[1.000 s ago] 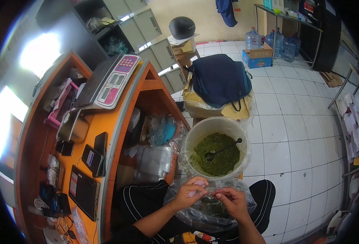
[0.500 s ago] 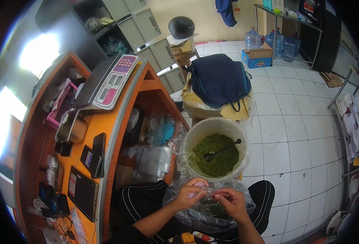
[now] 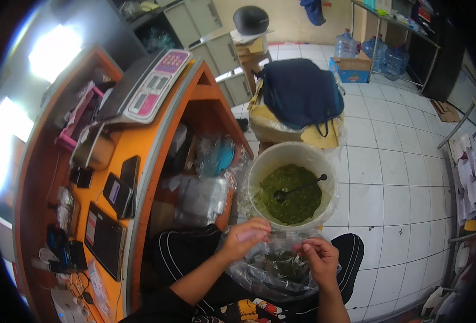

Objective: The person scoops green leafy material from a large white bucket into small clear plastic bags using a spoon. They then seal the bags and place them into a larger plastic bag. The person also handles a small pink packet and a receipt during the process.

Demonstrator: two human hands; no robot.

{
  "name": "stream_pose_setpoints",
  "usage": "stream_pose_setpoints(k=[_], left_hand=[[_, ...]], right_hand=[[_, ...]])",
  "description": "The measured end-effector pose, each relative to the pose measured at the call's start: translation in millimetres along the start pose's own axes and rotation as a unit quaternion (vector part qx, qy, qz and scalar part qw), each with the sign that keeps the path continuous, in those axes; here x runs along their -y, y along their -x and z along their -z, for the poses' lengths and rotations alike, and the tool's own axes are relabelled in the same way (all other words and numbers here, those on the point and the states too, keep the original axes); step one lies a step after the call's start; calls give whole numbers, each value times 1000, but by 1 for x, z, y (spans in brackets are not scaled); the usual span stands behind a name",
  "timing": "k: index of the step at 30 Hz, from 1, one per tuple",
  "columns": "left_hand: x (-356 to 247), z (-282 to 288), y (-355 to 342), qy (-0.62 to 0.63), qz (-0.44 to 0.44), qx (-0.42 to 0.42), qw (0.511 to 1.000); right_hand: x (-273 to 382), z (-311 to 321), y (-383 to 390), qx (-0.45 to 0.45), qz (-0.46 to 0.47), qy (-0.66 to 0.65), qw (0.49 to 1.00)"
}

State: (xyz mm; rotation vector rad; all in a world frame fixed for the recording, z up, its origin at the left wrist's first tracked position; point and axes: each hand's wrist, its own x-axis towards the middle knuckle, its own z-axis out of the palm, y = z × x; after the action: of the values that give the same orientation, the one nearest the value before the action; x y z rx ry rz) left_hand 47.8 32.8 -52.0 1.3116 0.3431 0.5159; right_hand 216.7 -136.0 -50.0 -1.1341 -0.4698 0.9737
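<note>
My left hand (image 3: 244, 238) is closed with a small pale pink piece (image 3: 248, 234) in its fingers; I cannot tell what kind of thing it is. To its right, my right hand (image 3: 320, 256) is pinched at the fingertips, and what it holds is too blurred to name. Thin clear film shows faintly between the hands. Beneath them, a large clear plastic bag (image 3: 281, 288) with dark green contents lies across my lap. Just ahead stands a white round tub (image 3: 259, 161), lined with plastic and holding a green mash (image 3: 297, 175). A black long-handled spoon (image 3: 302, 187) rests in the mash.
On the left, an orange counter (image 3: 121, 152) carries a scale (image 3: 154, 89), phones (image 3: 118, 195) and a tablet (image 3: 105, 240). Its shelf holds plastic bags (image 3: 203, 199). Beyond the tub, a dark backpack (image 3: 302, 94) sits on a box. Water jugs (image 3: 345, 44) stand at the back.
My hands have moved apart, the right one shifting rightward from the left. The whole view has tilted slightly. The tub and spoon look the same.
</note>
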Motion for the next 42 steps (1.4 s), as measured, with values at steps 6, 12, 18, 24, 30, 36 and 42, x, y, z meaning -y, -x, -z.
stream_pose_setpoints(k=[6,12,18,24,30,36,42], left_hand=[[-6,1,1,282,104,-56,952],[-13,10,1,357,131,-83,921],[-13,13,1,384,130,-50,913],[-15,22,-3,342,118,-48,931],[-28,40,-7,241,159,53,956],[-35,28,-5,-139,196,259,936],[-30,11,4,-127,119,268,948]], right_hand=[[-4,4,8,3,-4,30,1000],[-12,-1,2,-142,19,36,989],[-13,-12,-5,-131,46,46,989],[-13,-10,-11,-70,13,64,995],[19,-5,-24,179,36,248,951],[49,-34,-26,381,31,345,857],[62,-52,-31,413,126,385,816]])
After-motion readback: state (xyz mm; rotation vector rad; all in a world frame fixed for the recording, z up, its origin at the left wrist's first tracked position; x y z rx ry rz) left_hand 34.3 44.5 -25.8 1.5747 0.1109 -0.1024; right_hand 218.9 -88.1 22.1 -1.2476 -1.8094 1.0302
